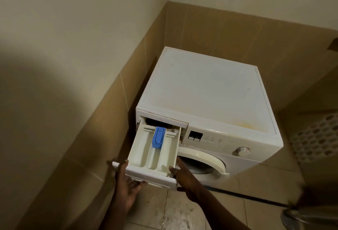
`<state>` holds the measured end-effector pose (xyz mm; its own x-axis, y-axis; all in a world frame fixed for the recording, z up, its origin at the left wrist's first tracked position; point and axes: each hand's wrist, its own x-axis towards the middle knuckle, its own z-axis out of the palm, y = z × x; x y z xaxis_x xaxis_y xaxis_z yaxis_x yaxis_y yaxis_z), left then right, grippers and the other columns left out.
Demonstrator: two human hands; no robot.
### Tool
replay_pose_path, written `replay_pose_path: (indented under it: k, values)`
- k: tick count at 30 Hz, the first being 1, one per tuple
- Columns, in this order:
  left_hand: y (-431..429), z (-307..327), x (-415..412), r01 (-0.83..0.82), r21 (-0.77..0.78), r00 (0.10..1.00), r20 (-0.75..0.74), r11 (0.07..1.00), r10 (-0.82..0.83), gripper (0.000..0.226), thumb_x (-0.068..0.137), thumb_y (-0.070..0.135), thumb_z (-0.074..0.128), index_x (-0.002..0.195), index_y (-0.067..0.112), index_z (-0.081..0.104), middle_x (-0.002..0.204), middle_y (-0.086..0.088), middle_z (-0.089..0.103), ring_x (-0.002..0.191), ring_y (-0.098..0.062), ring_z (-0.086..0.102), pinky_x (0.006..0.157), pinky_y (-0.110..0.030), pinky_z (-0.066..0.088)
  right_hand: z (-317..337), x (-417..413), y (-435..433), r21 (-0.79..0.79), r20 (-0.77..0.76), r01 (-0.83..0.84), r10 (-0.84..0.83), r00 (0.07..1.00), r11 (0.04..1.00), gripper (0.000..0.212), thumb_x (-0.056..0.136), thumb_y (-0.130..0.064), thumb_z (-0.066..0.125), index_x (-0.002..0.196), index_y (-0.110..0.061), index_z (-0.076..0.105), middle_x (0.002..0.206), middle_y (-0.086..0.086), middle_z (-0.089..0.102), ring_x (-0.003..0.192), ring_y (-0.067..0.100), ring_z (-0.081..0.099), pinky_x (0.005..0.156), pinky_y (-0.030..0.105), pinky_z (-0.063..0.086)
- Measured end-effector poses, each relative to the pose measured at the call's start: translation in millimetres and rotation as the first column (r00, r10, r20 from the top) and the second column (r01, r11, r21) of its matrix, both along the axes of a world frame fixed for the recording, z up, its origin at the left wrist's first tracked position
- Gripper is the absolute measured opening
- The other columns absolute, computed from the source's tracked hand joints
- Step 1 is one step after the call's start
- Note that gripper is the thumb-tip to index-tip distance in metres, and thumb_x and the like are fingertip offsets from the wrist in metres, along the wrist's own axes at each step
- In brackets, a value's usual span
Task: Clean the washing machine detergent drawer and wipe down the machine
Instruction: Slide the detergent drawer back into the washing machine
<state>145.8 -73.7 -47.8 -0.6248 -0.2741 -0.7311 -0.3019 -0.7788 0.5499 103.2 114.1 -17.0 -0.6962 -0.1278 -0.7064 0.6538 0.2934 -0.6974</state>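
My left hand (126, 184) is nearest me, low in the view, with the palm cupped under the front panel of the detergent drawer (153, 154) at its left corner and the thumb hooked up over the left rim. My right hand (184, 176) grips the drawer's right front corner, fingers along the right side wall and thumb lying over the front rim. So both hands are closed around the drawer, one at each front corner, and neither holds anything else.

The drawer is pulled far out of its slot at the upper left of the washing machine (210, 98), tilting down towards me, with only its back end inside the opening. It has three long compartments running front to back; a blue insert (158, 137) sits at the back of the middle one.

To the right of the slot is the control panel with a small dark display (195, 135) and a round dial (242, 150) further right. Below them is the round door (204, 164), partly hidden behind my right hand. The machine's white top has a yellowish stain near its front edge. The machine stands on a tiled floor (164, 211) in a corner. At the far right is a white perforated basket (316, 138)
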Motion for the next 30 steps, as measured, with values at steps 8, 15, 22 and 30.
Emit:
replay_pose_path:
  k: [8,15,22,30]
  values:
    - [0.2,-0.3,-16.6,0.006,-0.019,1.000,-0.008,1.000,-0.006,0.049,0.093,0.033,0.058,0.139,0.019,0.046,0.138,-0.020,0.049,0.125,-0.044,0.048,0.099,-0.068,0.043,-5.1,-19.9,11.1,-0.041,0.055,0.084,-0.082,0.995,0.996,0.046,0.098,-0.038,0.049,0.140,-0.033,0.030,0.121,0.002,0.055,0.102,0.021,0.061,0.077,0.036,0.055]
    - [0.0,-8.5,-19.2,-0.018,-0.040,1.000,0.022,0.999,0.019,0.052,0.091,0.035,0.061,0.139,0.020,0.045,0.134,-0.019,0.053,0.122,-0.044,0.051,0.098,-0.068,0.044,-10.1,-28.9,9.8,0.010,0.024,0.057,-0.057,0.998,0.998,0.030,0.100,-0.029,0.048,0.126,-0.026,0.035,0.105,-0.001,0.056,0.091,0.017,0.062,0.062,0.027,0.054]
    - [-3.5,-8.9,-17.8,-0.013,-0.033,1.000,0.026,0.999,0.014,0.051,0.094,0.034,0.058,0.141,0.021,0.044,0.135,-0.019,0.052,0.125,-0.044,0.050,0.100,-0.067,0.043,-19.5,-27.2,2.8,0.019,-0.027,0.099,-0.098,0.995,0.995,0.031,0.097,-0.033,0.052,0.124,-0.029,0.037,0.117,0.005,0.059,0.097,0.023,0.065,0.076,0.040,0.060]
    - [-0.1,-20.0,-12.1,0.023,-0.089,0.999,-0.023,0.996,-0.025,0.045,0.097,0.014,0.058,0.139,0.023,0.045,0.137,-0.015,0.052,0.118,-0.040,0.054,0.072,-0.052,0.060,-20.9,-26.7,4.5,0.044,-0.021,0.148,-0.148,0.989,0.988,0.029,0.099,-0.026,0.050,0.127,-0.024,0.043,0.111,0.003,0.058,0.094,0.021,0.063,0.064,0.032,0.059]
